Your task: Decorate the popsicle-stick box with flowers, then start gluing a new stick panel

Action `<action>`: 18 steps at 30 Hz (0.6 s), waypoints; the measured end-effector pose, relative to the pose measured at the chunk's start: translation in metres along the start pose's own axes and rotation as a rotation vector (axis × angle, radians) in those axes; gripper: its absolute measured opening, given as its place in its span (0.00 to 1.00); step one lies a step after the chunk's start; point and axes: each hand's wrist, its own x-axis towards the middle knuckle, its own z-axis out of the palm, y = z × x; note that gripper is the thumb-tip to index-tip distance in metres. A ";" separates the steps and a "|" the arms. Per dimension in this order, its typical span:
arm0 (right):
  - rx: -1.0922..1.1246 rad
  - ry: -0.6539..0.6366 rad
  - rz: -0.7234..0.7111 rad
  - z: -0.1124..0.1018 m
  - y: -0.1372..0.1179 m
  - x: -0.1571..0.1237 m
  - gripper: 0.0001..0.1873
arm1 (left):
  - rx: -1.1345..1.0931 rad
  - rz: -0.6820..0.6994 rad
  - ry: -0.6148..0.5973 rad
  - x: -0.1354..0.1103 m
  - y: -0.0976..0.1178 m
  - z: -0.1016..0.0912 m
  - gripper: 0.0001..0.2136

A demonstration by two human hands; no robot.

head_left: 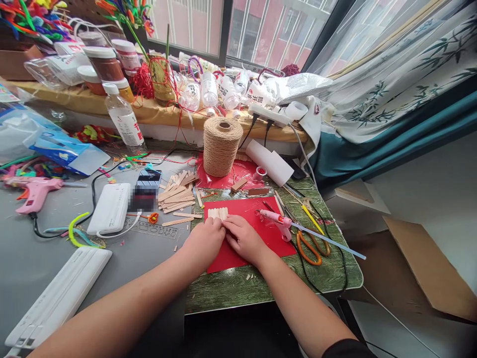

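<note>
A short row of wooden craft sticks (218, 213), set side by side, lies on a red sheet (238, 256). My left hand (206, 242) is closed over the near end of the row, fingers curled and its fingertips partly hidden. From the right, my right hand (243, 239) meets it, thumb and fingers pinching at the row's lower right corner. The two hands touch each other there. Close to my right hand, a pink glue gun (276, 219) with a long pale glue stick rests on the sheet's right side. Orange-handled scissors (309, 251) lie just beyond it.
Loose craft sticks (178, 194) are piled left of the sheet. Behind it stand a twine spool (222, 146) and a white paper roll (270, 162). Power banks (109, 209), a phone (148, 180) and another pink glue gun (39, 193) with its cable occupy the left.
</note>
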 end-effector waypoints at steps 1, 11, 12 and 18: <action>-0.005 -0.016 0.004 0.000 -0.002 0.000 0.22 | 0.000 -0.001 0.002 0.000 0.000 0.000 0.14; -0.001 -0.046 0.028 -0.002 -0.003 0.003 0.22 | -0.004 -0.020 -0.002 -0.004 0.005 -0.005 0.16; 0.001 -0.048 0.025 -0.002 -0.003 0.002 0.23 | -0.006 -0.032 -0.008 -0.005 0.006 -0.005 0.16; 0.014 -0.055 0.009 0.001 -0.004 0.002 0.26 | -0.011 -0.061 -0.018 -0.007 0.007 -0.008 0.16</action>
